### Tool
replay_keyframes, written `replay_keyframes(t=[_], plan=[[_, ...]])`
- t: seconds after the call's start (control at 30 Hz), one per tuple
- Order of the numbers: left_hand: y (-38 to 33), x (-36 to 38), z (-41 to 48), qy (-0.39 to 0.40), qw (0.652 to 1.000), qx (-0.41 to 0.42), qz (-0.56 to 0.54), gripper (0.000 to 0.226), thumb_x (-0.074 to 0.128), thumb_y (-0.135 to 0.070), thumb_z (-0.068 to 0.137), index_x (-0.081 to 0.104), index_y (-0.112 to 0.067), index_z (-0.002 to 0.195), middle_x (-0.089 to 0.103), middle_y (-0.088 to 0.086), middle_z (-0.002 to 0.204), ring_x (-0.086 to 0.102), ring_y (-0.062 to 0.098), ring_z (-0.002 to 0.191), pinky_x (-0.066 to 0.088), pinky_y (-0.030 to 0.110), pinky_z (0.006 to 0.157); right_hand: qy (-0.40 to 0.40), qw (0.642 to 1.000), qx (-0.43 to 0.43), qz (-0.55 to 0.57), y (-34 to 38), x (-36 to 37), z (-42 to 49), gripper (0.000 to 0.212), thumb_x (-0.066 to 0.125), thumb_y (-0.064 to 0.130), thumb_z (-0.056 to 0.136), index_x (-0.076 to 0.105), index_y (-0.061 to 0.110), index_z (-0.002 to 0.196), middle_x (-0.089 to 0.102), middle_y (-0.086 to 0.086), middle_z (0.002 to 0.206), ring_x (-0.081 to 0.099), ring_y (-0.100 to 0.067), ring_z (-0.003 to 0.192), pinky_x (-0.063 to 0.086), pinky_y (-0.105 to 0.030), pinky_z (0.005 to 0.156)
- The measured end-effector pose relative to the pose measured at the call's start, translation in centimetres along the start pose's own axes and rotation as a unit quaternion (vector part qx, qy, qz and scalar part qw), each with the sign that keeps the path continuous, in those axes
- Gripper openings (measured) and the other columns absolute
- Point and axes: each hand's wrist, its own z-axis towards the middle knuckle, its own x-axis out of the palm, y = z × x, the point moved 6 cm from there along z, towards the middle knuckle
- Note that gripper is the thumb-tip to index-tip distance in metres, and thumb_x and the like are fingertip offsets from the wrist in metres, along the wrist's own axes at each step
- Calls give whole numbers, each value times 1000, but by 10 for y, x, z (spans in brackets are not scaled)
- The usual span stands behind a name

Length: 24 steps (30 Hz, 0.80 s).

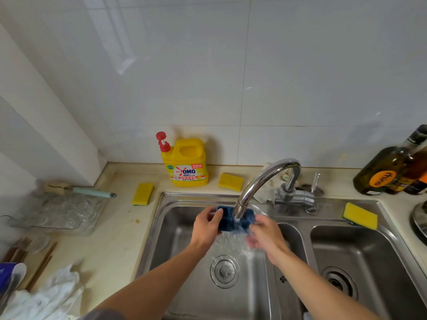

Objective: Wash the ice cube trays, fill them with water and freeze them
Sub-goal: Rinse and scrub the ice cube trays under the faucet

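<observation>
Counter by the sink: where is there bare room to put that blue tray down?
Bare counter lies between the glass dish and the sink, just nearer than the left sponge. The right basin looks bare. Crowded: cloth and chopsticks at the near left, bottles at the far right.

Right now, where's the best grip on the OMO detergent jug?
The moulded handle atop the upright OMO detergent jug, reached from the front and above: its through-hole admits fingers, and the red pump fills the other top corner.
</observation>
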Motion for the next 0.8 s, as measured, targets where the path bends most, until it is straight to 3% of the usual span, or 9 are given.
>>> replay_keyframes(t=[0.1,0.2,0.33,0.47,0.63,0.73,0.8], plan=[[13,9,-1,30,997,-72,-30,18,50,-24,107,68,-25,105,76,5,99,74,18,88,62,31,69,-32,998,-46,-12,12,-14,0,20,56,7,101,56,22,114,66,-10,104,70,-19,71,62,-31,65],[25,26,-4,57,985,-146,-77,24,47,-19,107,70,-10,106,74,9,84,69,15,62,56,28,58,-50,995,-81,-21,20,-23,-2,22,62,16,99,57,19,120,68,-13,100,69,-21,70,62,-39,69],[31,48,-8,99,970,-181,-131,23,44,-15,108,61,0,109,76,17,96,75,31,79,62,39,73,-80,992,-98,-10,24,-35,-6,22,63,20,98,59,18,119,69,-9,95,70,-24,72,62,-51,76],[29,57,-7,122,968,-179,-128,23,43,-14,107,60,1,112,74,21,106,75,36,92,62,38,74,-97,990,-101,12,22,-45,-8,21,63,19,98,60,16,119,69,-9,98,67,-16,64,61,-44,70],[27,51,1,87,970,-172,-146,22,50,-16,105,57,3,112,73,25,96,70,32,77,61,41,75,-89,992,-93,12,20,-40,-4,13,60,17,100,61,18,113,70,-8,95,65,-14,63,61,-41,69],[20,34,7,38,982,-138,-122,30,54,-30,104,64,-2,104,68,15,80,58,26,68,50,37,65,-69,995,-75,3,15,-31,0,11,57,15,101,63,16,111,70,-10,90,65,-10,59,59,-29,60],[13,20,9,6,989,-112,-94,36,55,-40,103,66,-7,105,66,10,80,57,18,62,48,32,59,-38,998,-45,-8,8,-20,3,12,56,16,102,62,16,113,70,-11,95,68,-15,67,61,-29,64]])
